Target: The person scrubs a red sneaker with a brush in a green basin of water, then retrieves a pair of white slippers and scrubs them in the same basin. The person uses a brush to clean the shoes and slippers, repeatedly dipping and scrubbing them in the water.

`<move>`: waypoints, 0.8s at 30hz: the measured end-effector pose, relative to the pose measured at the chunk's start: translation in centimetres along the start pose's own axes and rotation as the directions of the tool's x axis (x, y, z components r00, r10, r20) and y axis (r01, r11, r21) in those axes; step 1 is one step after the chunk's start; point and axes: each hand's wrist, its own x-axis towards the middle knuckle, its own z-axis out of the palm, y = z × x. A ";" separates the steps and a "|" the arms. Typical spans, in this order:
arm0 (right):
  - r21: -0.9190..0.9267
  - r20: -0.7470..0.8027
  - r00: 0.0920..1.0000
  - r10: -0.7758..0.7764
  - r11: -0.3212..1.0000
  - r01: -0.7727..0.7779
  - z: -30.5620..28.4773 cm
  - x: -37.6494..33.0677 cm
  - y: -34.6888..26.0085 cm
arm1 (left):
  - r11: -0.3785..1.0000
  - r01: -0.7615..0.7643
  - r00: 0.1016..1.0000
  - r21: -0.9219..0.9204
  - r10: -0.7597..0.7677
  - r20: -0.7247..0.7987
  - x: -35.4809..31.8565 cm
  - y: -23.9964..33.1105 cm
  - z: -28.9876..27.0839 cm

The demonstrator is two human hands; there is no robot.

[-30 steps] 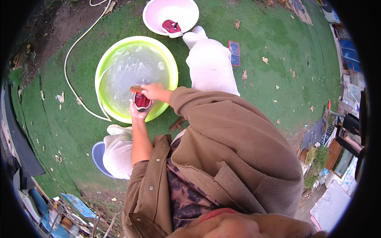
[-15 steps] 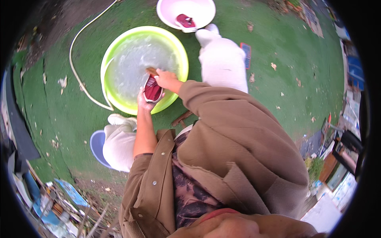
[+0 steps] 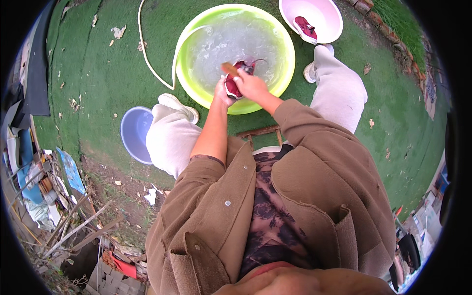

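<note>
Over the near side of a lime-green tub (image 3: 185,83) of cloudy, sudsy water, my left hand (image 3: 223,94) is closed around a dark red shoe (image 3: 232,87) with a pale sole edge. My right hand (image 3: 252,86) grips a wooden brush (image 3: 229,69) and holds it across the top of the shoe. The brush's bristles are hidden from here, as are some of the left fingers behind the shoe. Thin dark laces stick out past the shoe's far end.
A pale hose (image 3: 146,64) curves over the tub's left rim. At the far right, a pink basin (image 3: 330,29) holds another dark red shoe (image 3: 306,28). A blue bucket (image 3: 137,133) stands by my left leg. Wooden stool parts (image 3: 263,131) show between my legs; clutter (image 3: 73,211) lies lower left.
The whole view has swung, so tub and basin sit farther right and higher in the picture. The brush now lies across the shoe's upper, and the shoe is tilted differently in my left hand.
</note>
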 end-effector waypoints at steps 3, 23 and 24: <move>-0.040 0.054 0.999 0.006 0.999 -0.004 -0.2 0.3 0.5 | 0.998 -0.059 0.998 -0.018 0.059 0.034 0.2 0.1 -0.2; 0.051 0.088 0.996 -0.015 0.999 0.010 -1.6 -1.0 -1.0 | 0.997 -0.077 0.995 -0.028 0.079 0.066 -0.7 0.3 -0.2; 0.011 0.048 0.994 -0.096 0.995 0.095 -0.8 -1.7 -1.3 | 0.992 -0.127 0.990 -0.020 0.128 0.060 -0.7 0.4 -0.5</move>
